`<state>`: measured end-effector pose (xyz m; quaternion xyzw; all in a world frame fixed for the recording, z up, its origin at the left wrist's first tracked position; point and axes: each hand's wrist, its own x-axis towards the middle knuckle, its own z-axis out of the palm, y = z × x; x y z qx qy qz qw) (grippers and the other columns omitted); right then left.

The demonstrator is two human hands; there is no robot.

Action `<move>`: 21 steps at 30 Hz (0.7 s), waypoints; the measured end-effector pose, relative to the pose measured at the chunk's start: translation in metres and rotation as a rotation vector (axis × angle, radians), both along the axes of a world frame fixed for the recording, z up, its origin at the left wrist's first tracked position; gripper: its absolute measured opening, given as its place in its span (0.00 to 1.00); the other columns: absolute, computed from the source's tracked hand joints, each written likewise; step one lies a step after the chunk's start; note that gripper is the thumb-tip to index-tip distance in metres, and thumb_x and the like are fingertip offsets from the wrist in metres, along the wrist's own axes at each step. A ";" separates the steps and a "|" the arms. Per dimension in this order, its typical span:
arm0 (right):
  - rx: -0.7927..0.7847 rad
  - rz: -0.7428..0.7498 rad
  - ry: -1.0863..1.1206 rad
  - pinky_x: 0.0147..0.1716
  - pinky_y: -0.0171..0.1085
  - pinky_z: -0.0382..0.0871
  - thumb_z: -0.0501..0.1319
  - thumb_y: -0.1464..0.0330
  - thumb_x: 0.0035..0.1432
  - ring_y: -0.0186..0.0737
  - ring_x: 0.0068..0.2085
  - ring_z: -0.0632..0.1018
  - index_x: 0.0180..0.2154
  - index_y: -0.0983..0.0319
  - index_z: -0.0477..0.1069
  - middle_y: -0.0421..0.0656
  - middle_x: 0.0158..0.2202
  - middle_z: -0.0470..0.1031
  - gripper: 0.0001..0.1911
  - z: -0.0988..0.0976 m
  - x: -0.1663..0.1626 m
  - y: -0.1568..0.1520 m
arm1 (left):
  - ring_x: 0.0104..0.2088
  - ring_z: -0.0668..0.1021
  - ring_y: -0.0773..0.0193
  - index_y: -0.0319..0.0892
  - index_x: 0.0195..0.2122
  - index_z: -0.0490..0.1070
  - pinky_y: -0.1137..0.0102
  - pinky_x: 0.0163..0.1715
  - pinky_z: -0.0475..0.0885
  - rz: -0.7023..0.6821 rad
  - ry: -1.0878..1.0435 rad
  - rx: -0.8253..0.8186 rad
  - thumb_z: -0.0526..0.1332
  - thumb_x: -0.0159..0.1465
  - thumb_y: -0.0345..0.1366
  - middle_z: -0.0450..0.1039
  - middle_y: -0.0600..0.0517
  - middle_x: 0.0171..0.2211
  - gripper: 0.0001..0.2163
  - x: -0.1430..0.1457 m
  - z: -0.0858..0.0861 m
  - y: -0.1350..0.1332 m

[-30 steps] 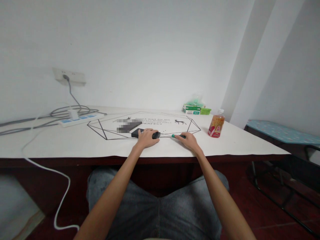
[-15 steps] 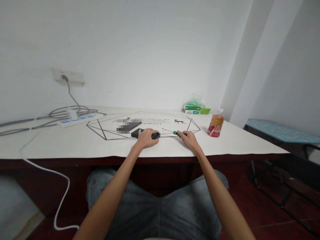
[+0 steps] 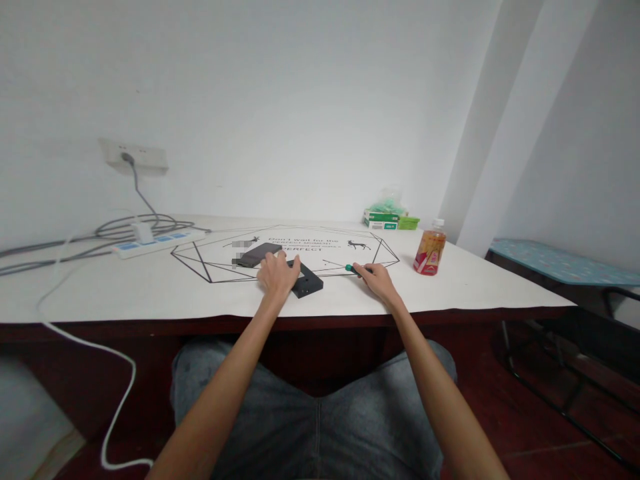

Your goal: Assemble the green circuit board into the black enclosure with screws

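Note:
My left hand (image 3: 278, 273) is beside the left edge of a black rectangular box (image 3: 307, 283), fingers spread and thumb raised near its top. Whether the fingertips touch the box cannot be made out. The box lies flat and slanted, with small holes in its near end. Just beyond my left hand lies a flat dark device (image 3: 261, 254), partly blurred out. My right hand (image 3: 377, 280) rests on the table and is closed around a screwdriver (image 3: 349, 267) with a green and black handle, its thin shaft pointing left. A tiny dark speck lies near the shaft.
A drink bottle (image 3: 430, 249) stands to the right. Green and white boxes (image 3: 383, 220) with a plastic bag sit against the wall. At left are a power strip (image 3: 160, 243), coiled grey cables (image 3: 143, 225) and a white cord (image 3: 131, 373). The table's front edge is close to my wrists.
The black box has turned so that its near end points toward me. My left hand has shifted left off its right part, and its fingers have spread. My right hand stays put with the screwdriver.

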<state>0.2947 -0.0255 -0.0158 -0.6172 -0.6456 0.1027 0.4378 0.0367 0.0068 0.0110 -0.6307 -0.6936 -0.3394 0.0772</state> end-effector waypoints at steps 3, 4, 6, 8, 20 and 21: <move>-0.001 -0.003 0.012 0.27 0.35 0.56 0.51 0.41 0.57 0.39 0.26 0.69 0.23 0.62 0.72 0.41 0.19 0.68 0.33 0.000 0.000 -0.001 | 0.45 0.77 0.39 0.39 0.54 0.72 0.52 0.41 0.71 -0.032 0.040 -0.102 0.47 0.65 0.59 0.72 0.35 0.47 0.31 0.000 -0.001 0.003; 0.002 -0.003 0.014 0.27 0.35 0.56 0.52 0.41 0.57 0.39 0.26 0.69 0.23 0.62 0.72 0.41 0.19 0.68 0.33 0.000 -0.001 -0.001 | 0.45 0.77 0.39 0.40 0.54 0.73 0.51 0.41 0.72 -0.045 0.060 -0.121 0.47 0.64 0.60 0.72 0.35 0.48 0.33 0.000 0.000 0.005; 0.009 -0.003 0.011 0.27 0.35 0.55 0.52 0.42 0.57 0.39 0.26 0.69 0.22 0.62 0.71 0.41 0.18 0.68 0.32 0.001 -0.001 -0.001 | 0.44 0.78 0.39 0.40 0.51 0.75 0.52 0.41 0.72 -0.061 0.105 -0.162 0.48 0.61 0.64 0.70 0.34 0.50 0.35 0.000 0.002 0.011; 0.022 -0.001 -0.002 0.27 0.36 0.55 0.52 0.42 0.57 0.38 0.25 0.68 0.22 0.61 0.70 0.40 0.18 0.66 0.31 0.001 -0.001 0.000 | 0.45 0.78 0.38 0.39 0.49 0.77 0.52 0.41 0.72 -0.072 0.154 -0.222 0.50 0.57 0.68 0.69 0.31 0.53 0.38 0.003 0.008 0.019; 0.056 -0.102 -0.086 0.27 0.36 0.53 0.54 0.43 0.57 0.38 0.26 0.66 0.20 0.59 0.61 0.41 0.21 0.67 0.28 -0.004 -0.001 0.007 | 0.54 0.75 0.41 0.40 0.58 0.70 0.55 0.46 0.73 -0.292 0.303 -0.373 0.63 0.51 0.49 0.69 0.34 0.58 0.33 0.011 0.030 0.043; 0.048 -0.110 -0.094 0.26 0.36 0.53 0.53 0.43 0.57 0.38 0.27 0.67 0.20 0.59 0.61 0.41 0.22 0.68 0.29 -0.004 -0.001 0.008 | 0.56 0.74 0.42 0.42 0.60 0.68 0.56 0.49 0.72 -0.375 0.302 -0.364 0.64 0.50 0.47 0.68 0.36 0.60 0.35 0.009 0.030 0.046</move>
